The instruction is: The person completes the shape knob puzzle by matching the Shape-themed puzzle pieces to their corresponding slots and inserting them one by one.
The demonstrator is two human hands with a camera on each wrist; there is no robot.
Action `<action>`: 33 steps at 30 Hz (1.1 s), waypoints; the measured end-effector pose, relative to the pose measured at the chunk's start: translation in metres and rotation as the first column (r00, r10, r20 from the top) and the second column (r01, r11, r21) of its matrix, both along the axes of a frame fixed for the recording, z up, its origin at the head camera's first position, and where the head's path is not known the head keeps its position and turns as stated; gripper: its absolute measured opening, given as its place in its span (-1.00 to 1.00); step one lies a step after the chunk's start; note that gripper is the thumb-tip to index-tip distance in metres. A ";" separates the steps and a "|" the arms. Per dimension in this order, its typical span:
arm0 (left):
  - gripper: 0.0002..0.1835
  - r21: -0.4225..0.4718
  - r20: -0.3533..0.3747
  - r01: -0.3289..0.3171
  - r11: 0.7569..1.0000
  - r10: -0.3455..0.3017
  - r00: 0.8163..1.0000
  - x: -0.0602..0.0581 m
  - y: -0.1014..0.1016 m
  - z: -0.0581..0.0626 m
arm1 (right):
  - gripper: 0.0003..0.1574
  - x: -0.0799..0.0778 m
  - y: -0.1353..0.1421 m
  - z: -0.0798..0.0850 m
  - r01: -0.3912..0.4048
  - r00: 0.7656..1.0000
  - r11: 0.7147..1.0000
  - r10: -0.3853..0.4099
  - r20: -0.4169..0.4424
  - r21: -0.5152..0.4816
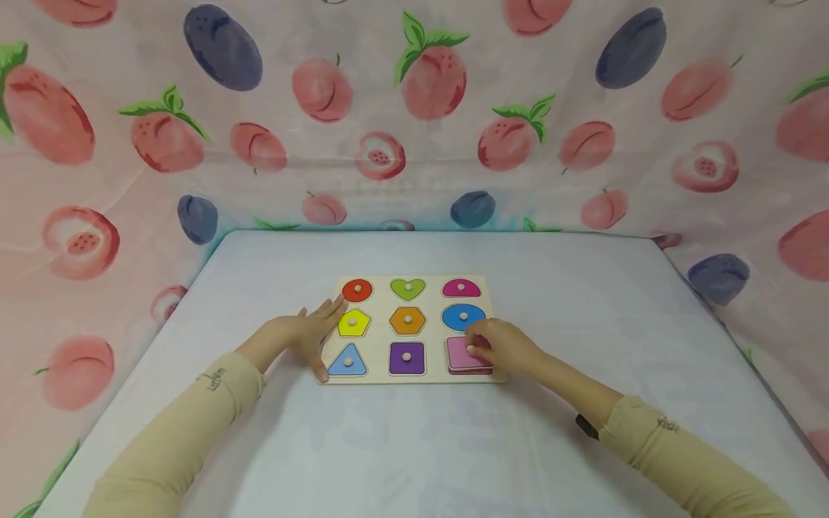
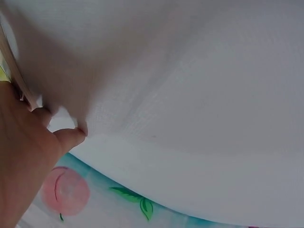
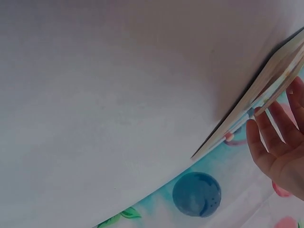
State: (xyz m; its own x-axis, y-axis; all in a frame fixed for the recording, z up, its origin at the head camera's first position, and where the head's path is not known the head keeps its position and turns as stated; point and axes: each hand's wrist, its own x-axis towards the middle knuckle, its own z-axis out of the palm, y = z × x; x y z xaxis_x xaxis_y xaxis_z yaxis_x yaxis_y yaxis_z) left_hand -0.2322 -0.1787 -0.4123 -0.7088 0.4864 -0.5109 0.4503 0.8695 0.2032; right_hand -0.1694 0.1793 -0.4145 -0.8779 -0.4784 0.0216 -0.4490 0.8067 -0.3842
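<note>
A wooden peg puzzle board (image 1: 378, 352) lies flat with colored shape pieces in rows. My right hand (image 1: 508, 347) pinches the small knob of the pink four-sided piece (image 1: 457, 350) at the near right corner. That piece sits slightly raised, its near edge showing above the darker pink recess. In the right wrist view, the fingers (image 3: 269, 130) curve beside the board's edge, the piece lifted at a slant. My left hand (image 1: 309, 337) spreads along the board's left edge, thumb at the near corner, fingertips by the red circle (image 1: 350, 295) and yellow pentagon (image 1: 346, 331).
Other pieces sit in the board, among them the blue oval (image 1: 453, 319), purple square (image 1: 417, 367) and light blue triangle (image 1: 343, 370). White cloth (image 1: 414, 446) covers the table. A fruit-print curtain (image 1: 440, 187) stands behind and along both sides.
</note>
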 end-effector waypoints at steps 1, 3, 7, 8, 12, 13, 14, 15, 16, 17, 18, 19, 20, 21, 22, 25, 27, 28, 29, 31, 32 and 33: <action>0.49 0.002 -0.003 -0.001 1.000 0.001 1.000 0.000 0.001 0.001 | -0.90 0.000 0.000 0.000 0.003 1.000 1.000 -0.003 0.003 0.004; 0.48 0.015 -0.001 -0.010 1.000 0.010 1.000 0.000 0.001 0.002 | -0.89 0.001 0.001 0.000 0.005 1.000 1.000 -0.005 0.008 0.005; 0.49 0.036 0.005 -0.022 0.999 0.022 1.000 0.001 0.001 -0.002 | -0.89 0.001 0.002 0.000 0.000 1.000 1.000 0.000 0.013 0.006; 0.49 0.040 0.007 -0.024 0.999 0.024 1.000 0.001 0.001 -0.002 | -0.89 0.002 0.002 -0.001 0.000 1.000 1.000 0.000 0.013 0.004; 0.49 0.034 0.008 -0.019 0.999 0.018 1.000 0.002 0.003 -0.002 | -0.89 0.002 0.003 -0.001 0.003 1.000 1.000 -0.003 0.016 0.007; 0.49 0.036 0.006 -0.015 0.999 0.014 1.000 0.002 0.004 -0.002 | -0.89 0.003 0.003 -0.002 0.001 1.000 1.000 -0.001 0.018 0.006; 0.48 0.033 0.003 -0.012 0.999 0.012 1.000 0.001 0.004 -0.002 | -0.89 0.003 0.003 -0.002 -0.001 1.000 1.000 0.001 0.019 0.004; 0.48 0.033 0.001 -0.009 0.999 0.009 1.000 0.001 0.005 -0.002 | -0.89 0.003 0.003 -0.002 -0.002 1.000 1.000 0.002 0.017 0.005; 0.48 0.032 0.000 -0.007 0.999 0.007 1.000 0.000 0.006 -0.002 | -0.89 0.003 0.003 -0.003 -0.004 1.000 1.000 0.003 0.017 0.005; 0.47 0.038 -0.002 -0.005 0.999 0.005 1.000 0.000 0.006 -0.002 | -0.89 0.003 0.003 -0.003 -0.004 1.000 1.000 0.004 0.016 0.005; 0.47 0.039 -0.004 -0.003 0.999 0.003 1.000 -0.001 0.007 -0.002 | -0.89 0.003 0.003 -0.004 -0.005 1.000 1.000 0.005 0.014 0.008; 0.46 0.040 -0.006 -0.004 0.999 0.004 1.000 -0.001 0.007 -0.001 | -0.89 0.003 0.003 -0.004 -0.001 1.000 1.000 0.001 0.016 0.010; 0.46 0.043 -0.007 -0.004 0.999 0.005 1.000 -0.002 0.008 -0.001 | -0.89 0.003 0.003 -0.005 0.001 1.000 1.000 -0.001 0.015 0.015; 0.46 0.044 -0.008 -0.005 0.999 0.006 1.000 -0.002 0.008 0.000 | -0.89 0.002 0.002 -0.005 0.002 1.000 1.000 -0.002 0.014 0.021; 0.46 0.042 -0.011 -0.004 0.999 0.005 1.000 -0.002 0.009 0.001 | -0.89 0.002 0.002 -0.005 -0.003 1.000 1.000 0.002 0.013 0.028; 0.46 0.041 -0.002 -0.009 0.999 0.009 1.000 -0.002 0.009 0.003 | -0.91 0.001 0.001 -0.003 -0.027 1.000 0.998 0.027 0.003 0.053; 0.47 0.044 0.008 -0.013 0.999 0.013 1.000 -0.001 0.008 0.003 | -0.93 0.001 0.000 -0.002 -0.046 0.999 0.997 0.046 -0.010 0.069; 0.46 0.053 0.014 -0.017 0.998 0.017 1.000 -0.001 0.008 0.003 | -0.93 0.002 -0.001 -0.001 -0.054 0.998 0.996 0.055 -0.015 0.077; 0.46 0.069 0.023 -0.026 0.997 0.025 0.999 0.000 0.007 0.003 | -0.94 0.002 -0.001 0.000 -0.060 0.998 0.995 0.062 -0.020 0.085; 0.47 0.091 0.027 -0.038 0.995 0.036 0.999 0.000 0.004 0.003 | -0.93 0.002 -0.003 0.001 -0.069 0.997 0.993 0.071 -0.021 0.099; 0.47 0.098 0.028 -0.047 0.994 0.044 0.999 0.001 0.003 0.002 | -0.93 0.002 -0.004 0.001 -0.075 0.997 0.991 0.077 -0.015 0.109; 0.46 0.113 0.031 -0.052 0.992 0.049 0.998 0.002 0.001 0.001 | -0.93 0.002 -0.005 0.002 -0.077 0.997 0.990 0.078 -0.003 0.118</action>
